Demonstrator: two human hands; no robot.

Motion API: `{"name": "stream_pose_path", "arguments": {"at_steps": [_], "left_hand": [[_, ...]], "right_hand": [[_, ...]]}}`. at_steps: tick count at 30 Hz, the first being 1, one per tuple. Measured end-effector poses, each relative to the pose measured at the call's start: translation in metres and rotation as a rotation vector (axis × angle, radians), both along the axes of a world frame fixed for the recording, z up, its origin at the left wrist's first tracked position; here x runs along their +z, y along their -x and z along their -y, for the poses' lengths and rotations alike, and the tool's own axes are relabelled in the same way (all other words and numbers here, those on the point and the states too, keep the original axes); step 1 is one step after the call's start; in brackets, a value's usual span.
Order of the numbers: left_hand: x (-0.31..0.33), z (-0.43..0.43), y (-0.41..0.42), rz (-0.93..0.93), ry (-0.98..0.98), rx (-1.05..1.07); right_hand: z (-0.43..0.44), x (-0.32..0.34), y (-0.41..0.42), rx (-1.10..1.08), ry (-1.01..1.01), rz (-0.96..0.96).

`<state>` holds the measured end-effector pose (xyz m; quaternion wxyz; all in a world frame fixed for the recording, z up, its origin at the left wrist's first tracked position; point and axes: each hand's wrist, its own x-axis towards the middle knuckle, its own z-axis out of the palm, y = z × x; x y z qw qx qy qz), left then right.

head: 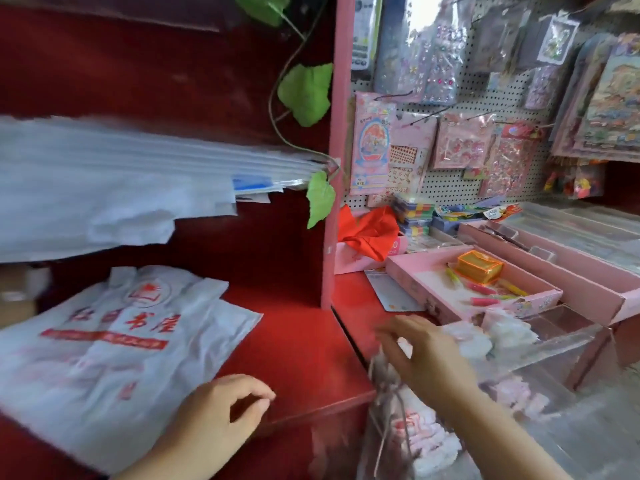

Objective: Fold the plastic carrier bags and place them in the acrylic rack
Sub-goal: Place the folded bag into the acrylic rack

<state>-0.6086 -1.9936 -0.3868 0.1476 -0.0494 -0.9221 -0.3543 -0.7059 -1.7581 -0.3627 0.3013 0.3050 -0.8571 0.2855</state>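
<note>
Red counter top took up the middle of the view, with a deep red shelf unit rising behind it. On the upper shelf at the left lay a thick stack of plastic bags, flat and unfolded, their edges hanging over the front. That looked like the bulk of the work left.

Below the stack, one white carrier bag with red print lay spread flat on the counter, handles pointing away from the person. No fold showed in it, so I judged it to be the next bag in line rather than one half done.

To the right stood the acrylic rack, clear-walled and set beside the pink trays. Several small folded bags already sat in it, and more pale folded bundles showed lower down through the near wall. The task was well begun but far from finished.

The right hand was over the rack's near left corner, fingers stretched out and apart and gripping nothing that I could make out — blur hid whether the fingertips touched the rack.

The left hand rested at the flat bag's near right corner, fingers loosely curled, thumb close to the forefinger, with nothing held between them.
</note>
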Motion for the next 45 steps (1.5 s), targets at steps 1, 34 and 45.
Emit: {"name": "stream_pose_path", "arguments": {"at_steps": [1,34,45], "left_hand": [[-0.002,0.018,-0.01,-0.022,0.034,0.055],[-0.015,0.191,-0.065,0.304,0.075,0.086],[-0.031,0.183,-0.055,-0.06,0.226,0.247]], "right_hand": [[0.021,-0.002,-0.005,0.068,-0.023,-0.009],[0.251,-0.036,-0.033,0.373,-0.445,0.23],[0.245,-0.05,-0.039,0.374,-0.364,0.147]]}}
